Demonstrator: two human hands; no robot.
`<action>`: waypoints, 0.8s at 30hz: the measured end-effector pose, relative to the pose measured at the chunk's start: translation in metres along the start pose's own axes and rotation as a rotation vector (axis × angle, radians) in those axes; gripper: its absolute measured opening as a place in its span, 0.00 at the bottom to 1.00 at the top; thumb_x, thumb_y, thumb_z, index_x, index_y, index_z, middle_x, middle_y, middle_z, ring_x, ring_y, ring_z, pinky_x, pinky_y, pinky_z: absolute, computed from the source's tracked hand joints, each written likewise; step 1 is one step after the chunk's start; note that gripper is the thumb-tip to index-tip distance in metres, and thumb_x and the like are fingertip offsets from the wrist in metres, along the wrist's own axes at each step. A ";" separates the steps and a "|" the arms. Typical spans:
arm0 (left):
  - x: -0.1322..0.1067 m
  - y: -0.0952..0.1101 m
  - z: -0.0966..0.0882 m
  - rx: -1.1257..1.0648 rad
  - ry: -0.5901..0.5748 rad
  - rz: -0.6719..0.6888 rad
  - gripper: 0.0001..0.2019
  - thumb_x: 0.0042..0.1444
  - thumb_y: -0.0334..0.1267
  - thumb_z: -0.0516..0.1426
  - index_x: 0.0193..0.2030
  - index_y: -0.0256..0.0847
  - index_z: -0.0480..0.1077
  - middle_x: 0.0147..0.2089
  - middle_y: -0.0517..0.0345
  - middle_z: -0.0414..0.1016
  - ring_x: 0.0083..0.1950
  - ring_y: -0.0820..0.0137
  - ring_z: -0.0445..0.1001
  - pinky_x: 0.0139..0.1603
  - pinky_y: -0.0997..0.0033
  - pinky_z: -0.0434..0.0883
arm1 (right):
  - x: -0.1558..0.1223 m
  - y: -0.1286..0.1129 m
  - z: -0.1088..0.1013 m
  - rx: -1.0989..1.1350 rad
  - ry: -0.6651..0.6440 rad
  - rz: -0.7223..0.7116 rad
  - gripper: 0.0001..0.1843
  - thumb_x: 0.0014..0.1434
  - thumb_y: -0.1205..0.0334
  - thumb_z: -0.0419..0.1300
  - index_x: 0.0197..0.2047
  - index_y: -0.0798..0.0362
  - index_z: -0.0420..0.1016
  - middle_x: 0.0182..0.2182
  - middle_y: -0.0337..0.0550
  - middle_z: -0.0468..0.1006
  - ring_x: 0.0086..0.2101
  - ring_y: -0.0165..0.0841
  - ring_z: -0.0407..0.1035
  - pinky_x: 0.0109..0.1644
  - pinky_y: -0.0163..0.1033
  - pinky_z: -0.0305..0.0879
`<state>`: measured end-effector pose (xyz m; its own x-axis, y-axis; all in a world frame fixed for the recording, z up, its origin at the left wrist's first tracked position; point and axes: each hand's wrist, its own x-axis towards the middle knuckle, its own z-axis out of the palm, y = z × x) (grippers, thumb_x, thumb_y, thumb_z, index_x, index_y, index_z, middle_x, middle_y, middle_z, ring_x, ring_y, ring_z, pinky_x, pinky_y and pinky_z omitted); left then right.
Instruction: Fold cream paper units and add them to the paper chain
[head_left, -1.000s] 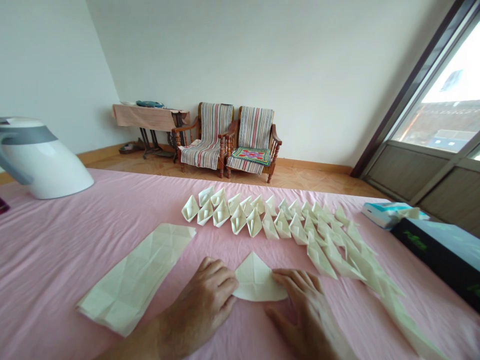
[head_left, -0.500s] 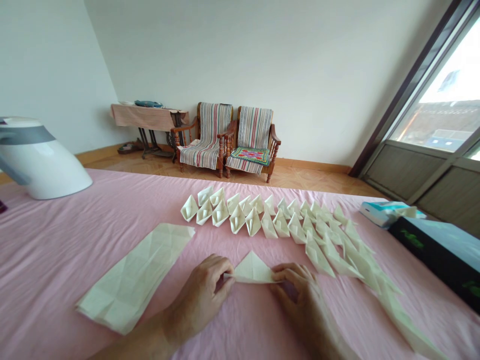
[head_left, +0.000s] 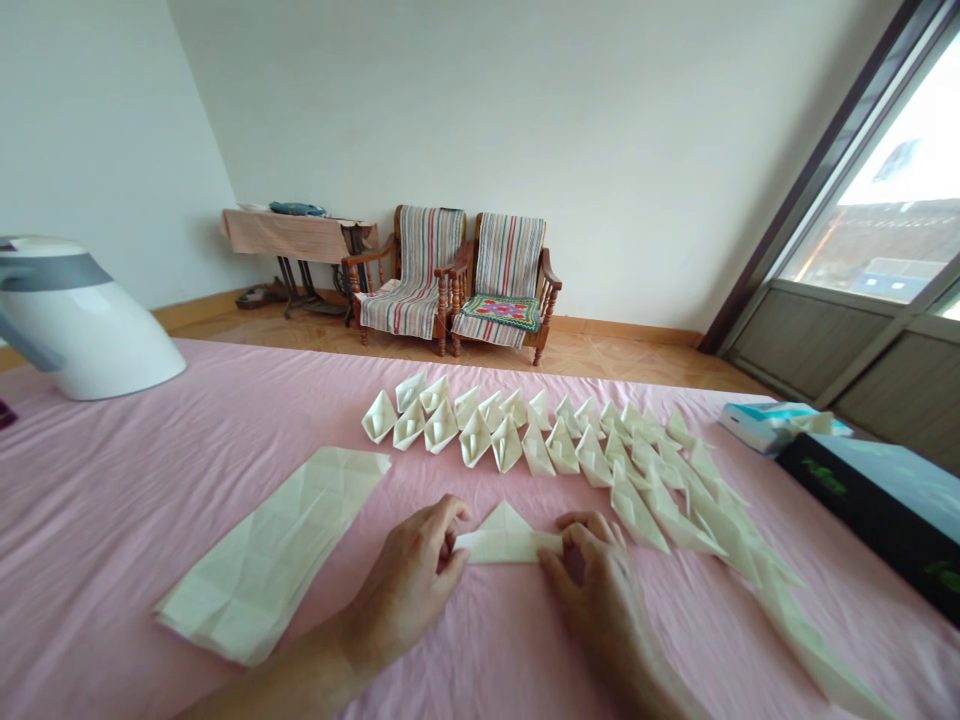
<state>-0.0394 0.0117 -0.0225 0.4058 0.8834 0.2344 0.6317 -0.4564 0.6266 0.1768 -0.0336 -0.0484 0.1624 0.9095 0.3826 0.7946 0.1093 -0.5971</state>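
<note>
A pink cloth (head_left: 247,415) covers the surface, carrying a stack of flat papers (head_left: 274,555). Right of this stack lies a small folded sheet (head_left: 507,540), with rows of pointed paper shapes (head_left: 592,458) beyond that and, well to its right, a black box (head_left: 877,522) and tissue pack (head_left: 763,426); behind it, leftward, stands a white jug (head_left: 112,335).

the folded sheet (head_left: 504,546) is matt paper, the tablecloth (head_left: 300,412) wrinkled cloth, the jug (head_left: 112,338) glossy plastic.

Two hands (head_left: 405,565), two armchairs (head_left: 461,264), one jug (head_left: 112,335)
</note>
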 end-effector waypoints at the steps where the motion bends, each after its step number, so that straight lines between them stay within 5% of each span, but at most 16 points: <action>1: 0.000 0.000 0.000 0.000 0.001 0.001 0.14 0.52 0.23 0.54 0.44 0.42 0.64 0.31 0.64 0.69 0.31 0.70 0.71 0.36 0.73 0.66 | 0.000 0.001 0.001 -0.006 0.010 -0.001 0.09 0.55 0.66 0.56 0.25 0.48 0.62 0.38 0.46 0.72 0.40 0.41 0.65 0.41 0.44 0.60; 5: 0.001 0.002 -0.001 0.008 0.030 0.049 0.17 0.51 0.19 0.54 0.44 0.42 0.65 0.36 0.61 0.69 0.32 0.71 0.70 0.37 0.72 0.67 | 0.000 0.003 0.003 -0.028 0.048 -0.013 0.06 0.54 0.67 0.57 0.28 0.48 0.63 0.35 0.45 0.71 0.38 0.42 0.64 0.40 0.44 0.60; 10: 0.000 0.004 -0.004 0.099 -0.007 0.287 0.12 0.57 0.19 0.52 0.38 0.40 0.68 0.40 0.57 0.69 0.44 0.65 0.68 0.45 0.67 0.66 | -0.001 -0.001 -0.001 -0.057 0.111 -0.099 0.11 0.55 0.69 0.55 0.43 0.51 0.67 0.40 0.47 0.71 0.41 0.43 0.62 0.44 0.46 0.58; 14: -0.003 0.005 -0.006 0.222 -0.126 0.369 0.09 0.61 0.23 0.54 0.33 0.39 0.69 0.36 0.58 0.71 0.41 0.64 0.66 0.45 0.64 0.64 | -0.006 -0.011 -0.008 -0.100 0.025 -0.314 0.11 0.59 0.74 0.52 0.35 0.48 0.71 0.35 0.41 0.74 0.36 0.38 0.63 0.41 0.42 0.55; 18: -0.007 0.012 -0.016 0.336 -0.216 0.402 0.08 0.61 0.24 0.55 0.43 0.40 0.70 0.41 0.57 0.72 0.43 0.63 0.67 0.48 0.62 0.62 | -0.014 -0.015 -0.011 -0.096 -0.034 -0.410 0.12 0.59 0.75 0.54 0.38 0.48 0.73 0.34 0.38 0.76 0.35 0.36 0.66 0.41 0.41 0.55; 24: -0.011 0.022 -0.026 0.526 -0.287 0.518 0.24 0.63 0.30 0.55 0.65 0.46 0.58 0.45 0.55 0.71 0.46 0.61 0.67 0.51 0.57 0.59 | -0.022 -0.013 -0.014 -0.178 -0.064 -0.486 0.27 0.56 0.79 0.50 0.54 0.45 0.71 0.44 0.39 0.77 0.42 0.34 0.69 0.50 0.42 0.54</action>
<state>-0.0479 -0.0053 0.0081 0.8430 0.5153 0.1544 0.5158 -0.8558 0.0397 0.1712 -0.0606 -0.0390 -0.2816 0.7940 0.5388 0.8575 0.4602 -0.2300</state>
